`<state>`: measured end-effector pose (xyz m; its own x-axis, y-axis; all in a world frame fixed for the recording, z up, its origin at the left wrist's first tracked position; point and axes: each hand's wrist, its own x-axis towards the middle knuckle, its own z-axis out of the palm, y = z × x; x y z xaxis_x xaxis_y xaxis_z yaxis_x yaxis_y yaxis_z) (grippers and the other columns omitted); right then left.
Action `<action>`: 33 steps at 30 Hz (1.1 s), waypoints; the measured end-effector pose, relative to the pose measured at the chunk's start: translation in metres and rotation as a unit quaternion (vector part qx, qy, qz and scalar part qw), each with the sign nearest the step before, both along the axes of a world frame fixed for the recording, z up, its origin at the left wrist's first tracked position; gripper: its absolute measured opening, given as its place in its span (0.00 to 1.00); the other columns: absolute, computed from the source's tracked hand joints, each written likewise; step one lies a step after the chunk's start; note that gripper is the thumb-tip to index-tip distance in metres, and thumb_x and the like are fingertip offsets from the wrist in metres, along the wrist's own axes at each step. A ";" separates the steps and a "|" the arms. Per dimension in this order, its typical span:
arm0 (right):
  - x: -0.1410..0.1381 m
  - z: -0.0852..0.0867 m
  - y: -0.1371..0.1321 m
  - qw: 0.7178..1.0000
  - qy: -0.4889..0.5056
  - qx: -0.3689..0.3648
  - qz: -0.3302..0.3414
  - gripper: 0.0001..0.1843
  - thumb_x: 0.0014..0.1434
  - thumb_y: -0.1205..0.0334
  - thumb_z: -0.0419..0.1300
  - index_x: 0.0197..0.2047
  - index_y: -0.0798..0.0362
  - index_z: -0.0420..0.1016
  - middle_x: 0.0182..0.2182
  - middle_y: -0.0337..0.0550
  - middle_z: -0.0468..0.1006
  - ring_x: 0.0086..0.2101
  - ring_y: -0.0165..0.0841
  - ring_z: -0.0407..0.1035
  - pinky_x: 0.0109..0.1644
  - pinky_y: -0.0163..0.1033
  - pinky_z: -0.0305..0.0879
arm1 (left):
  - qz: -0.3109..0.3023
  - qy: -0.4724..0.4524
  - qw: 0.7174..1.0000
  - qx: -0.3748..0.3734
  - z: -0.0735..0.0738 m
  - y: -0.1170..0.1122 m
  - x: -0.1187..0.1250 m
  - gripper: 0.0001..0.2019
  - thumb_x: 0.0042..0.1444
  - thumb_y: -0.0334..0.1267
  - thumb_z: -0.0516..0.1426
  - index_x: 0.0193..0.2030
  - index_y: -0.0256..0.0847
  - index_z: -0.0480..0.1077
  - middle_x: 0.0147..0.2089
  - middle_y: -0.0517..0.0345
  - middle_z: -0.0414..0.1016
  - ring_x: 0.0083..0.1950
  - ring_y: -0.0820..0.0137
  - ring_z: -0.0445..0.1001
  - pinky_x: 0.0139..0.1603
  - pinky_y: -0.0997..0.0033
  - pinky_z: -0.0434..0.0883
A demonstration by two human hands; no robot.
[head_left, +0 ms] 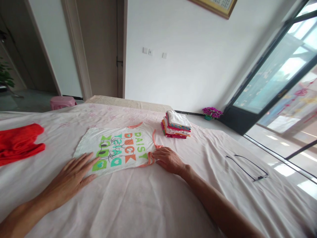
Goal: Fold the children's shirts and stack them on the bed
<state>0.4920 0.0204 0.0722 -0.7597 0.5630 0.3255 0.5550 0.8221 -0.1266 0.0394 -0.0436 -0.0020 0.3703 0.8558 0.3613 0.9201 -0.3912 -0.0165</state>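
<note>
A small white shirt [116,147] with green and orange letters and orange trim lies spread flat on the pale pink bed sheet [138,201]. My left hand [71,175] lies flat, fingers stretched out, on the shirt's near left corner. My right hand [168,158] rests at the shirt's right edge, with its fingertips on the orange trim; whether they pinch it I cannot make out.
A stack of folded clothes [176,125] sits on the bed behind the shirt to the right. A red garment [18,142] lies at the left. A black cord [247,165] lies at the right. Beyond are a pink stool [61,101], a flower pot [211,113] and glass doors [279,76].
</note>
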 end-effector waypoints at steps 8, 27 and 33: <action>-0.001 -0.010 0.007 0.999 0.013 0.039 0.015 0.15 0.68 0.66 0.51 0.52 0.50 0.76 0.48 0.46 0.80 0.51 0.35 0.72 0.58 0.44 0.65 | -0.056 -0.035 0.997 -0.036 0.037 -0.008 -0.012 0.22 0.54 0.50 0.59 0.55 0.49 0.70 0.55 0.55 0.75 0.57 0.59 0.72 0.56 0.62 0.70; -0.006 0.002 0.016 1.000 -0.002 -0.018 0.019 0.13 0.69 0.63 0.49 0.48 0.50 0.74 0.47 0.48 0.78 0.49 0.36 0.70 0.57 0.45 0.65 | -0.040 -0.072 0.994 -0.076 0.041 -0.029 -0.045 0.07 0.62 0.39 0.53 0.44 0.48 0.71 0.47 0.60 0.76 0.51 0.69 0.75 0.52 0.73 0.71; -0.007 -0.001 0.023 1.000 0.003 -0.004 0.021 0.14 0.70 0.60 0.49 0.48 0.49 0.75 0.45 0.47 0.78 0.47 0.36 0.71 0.54 0.44 0.66 | -0.056 -0.095 0.989 -0.096 0.034 -0.030 -0.059 0.11 0.62 0.39 0.53 0.49 0.50 0.72 0.51 0.61 0.77 0.53 0.70 0.75 0.56 0.74 0.71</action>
<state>0.4849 0.0435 0.0717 -0.7803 0.5336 0.3263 0.5197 0.8434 -0.1363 -0.0196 -0.0740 0.0318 0.4070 0.8732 0.2681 0.8505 -0.4693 0.2374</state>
